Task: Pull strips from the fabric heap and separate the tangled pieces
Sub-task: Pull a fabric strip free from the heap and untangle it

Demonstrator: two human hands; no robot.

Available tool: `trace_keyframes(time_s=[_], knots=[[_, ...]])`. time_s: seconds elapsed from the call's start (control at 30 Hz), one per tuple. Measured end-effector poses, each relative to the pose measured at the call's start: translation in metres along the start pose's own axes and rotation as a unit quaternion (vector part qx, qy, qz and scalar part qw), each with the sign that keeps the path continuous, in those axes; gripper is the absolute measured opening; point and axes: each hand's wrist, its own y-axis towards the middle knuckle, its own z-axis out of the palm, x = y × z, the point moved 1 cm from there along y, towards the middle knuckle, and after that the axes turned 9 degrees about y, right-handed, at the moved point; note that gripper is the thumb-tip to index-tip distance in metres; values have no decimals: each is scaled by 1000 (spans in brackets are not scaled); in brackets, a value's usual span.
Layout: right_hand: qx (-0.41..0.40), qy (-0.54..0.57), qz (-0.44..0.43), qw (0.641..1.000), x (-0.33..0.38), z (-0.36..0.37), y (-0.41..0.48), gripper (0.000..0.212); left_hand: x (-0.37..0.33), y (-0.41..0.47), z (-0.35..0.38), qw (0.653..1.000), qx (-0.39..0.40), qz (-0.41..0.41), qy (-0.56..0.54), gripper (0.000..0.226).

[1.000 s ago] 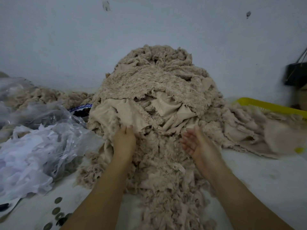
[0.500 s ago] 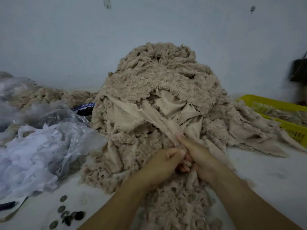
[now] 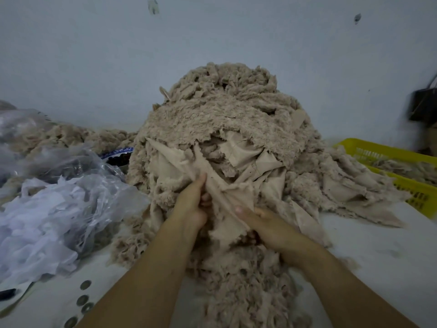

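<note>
Both of your hands are on 1 long tan strip (image 3: 220, 197) at the front of the fabric heap (image 3: 224, 124), which sits in the middle of the desk (image 3: 378, 252). The strip lies on a slant. Its far end goes into the heap, up and to the left. Its near end comes down to the right, toward you.

Your left hand (image 3: 192, 202) grips it higher up, closer to the heap, with the thumb pointing up along the cloth. Your right hand (image 3: 269, 228) pinches the low end, thumb on top, closer to your body.

I think the far end is caught under the fluffy layer, but the folds hide just where. So the pull should go along the strip, down and right toward you, not sideways. Your left hand is nearer the snag, so it can hold the other pieces back while the right hand draws the strip out.
</note>
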Motion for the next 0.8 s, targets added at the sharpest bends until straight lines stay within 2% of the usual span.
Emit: trace_keyframes(time_s=[0.07,0.1,0.17,0.27,0.37,0.43,0.53,0.6,0.7,0.8], knots=[[-52,85,23,995,-3,-6,3,38,1,-5,1,999,-11,31,-10,23],[-78,116,26,990,-5,-8,5,34,2,-9,2,998,-5,58,18,23],[-116,155,11,981,-7,-12,9,24,16,-20,5,985,17,114,131,30],[-134,185,2,974,-6,-13,11,20,42,-39,9,940,69,149,299,40],[-188,180,1,966,-8,-11,13,21,51,-47,12,920,108,157,341,35],[-255,210,-10,944,-6,-15,15,27,49,-50,11,921,114,157,338,42],[-318,329,13,889,-2,-25,15,43,48,-51,5,919,100,149,350,43],[-330,368,31,868,-2,-31,16,47,50,-50,4,936,72,146,311,41],[-325,380,26,866,-2,-32,16,45,50,-47,3,982,10,118,149,30],[-334,357,19,872,-4,-30,17,38,45,-41,2,996,42,60,-46,20]])
